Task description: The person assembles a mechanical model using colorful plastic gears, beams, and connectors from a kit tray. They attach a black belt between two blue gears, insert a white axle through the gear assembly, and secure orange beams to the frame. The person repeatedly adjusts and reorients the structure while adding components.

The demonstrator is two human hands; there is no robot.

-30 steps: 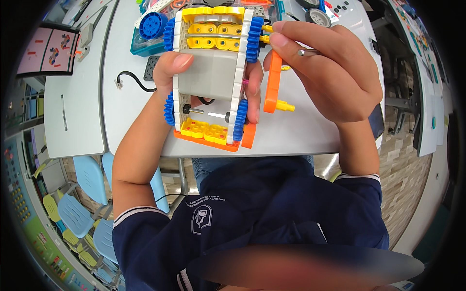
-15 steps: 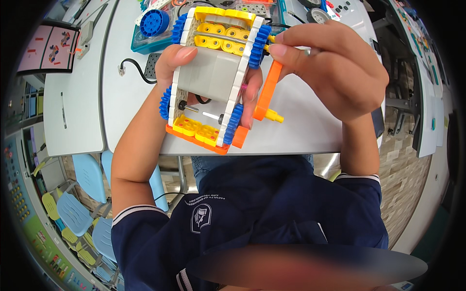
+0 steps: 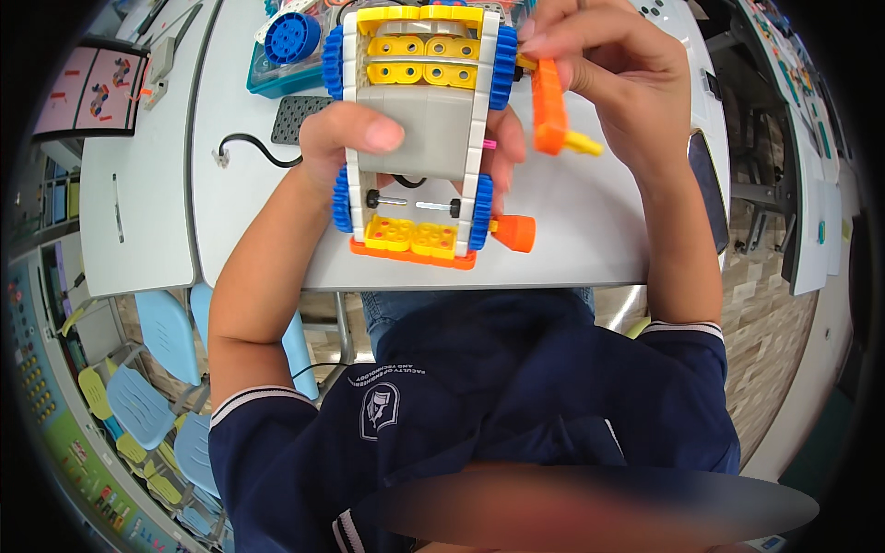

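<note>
Item: geared frame (image 3: 419, 134), toy construction set, held above the worktop (image 3: 590, 253). White side rails, grey central block, yellow cross-pieces, 4 blue gears at the corners, 2 bare metal shafts pointing inward near the lower end.

Left hand (image 3: 336, 134): wrapped around the frame, thumb across the grey block, fingers behind and showing past the right rail.

Right hand (image 3: 622, 78): narrow pinch at the upper end of an orange beam (image 3: 549, 109), beside the upper right gear (image 3: 502, 69). Yellow shows between gear and beam; how firmly they join cannot be told. A yellow peg (image 3: 584, 143) projects from the beam's lower end.

Also fitted: orange piece (image 3: 518, 234), outside the lower right gear.

Handling, judged: light, stiff, smooth plastic; gears may turn under side pressure; pegged joints could pull loose. Best held by the block or rails; the beam near its upper end.

Nearby: teal tray (image 3: 277, 85), blue wheel (image 3: 292, 39), dark perforated plate (image 3: 300, 118), black cable (image 3: 263, 143).
</note>
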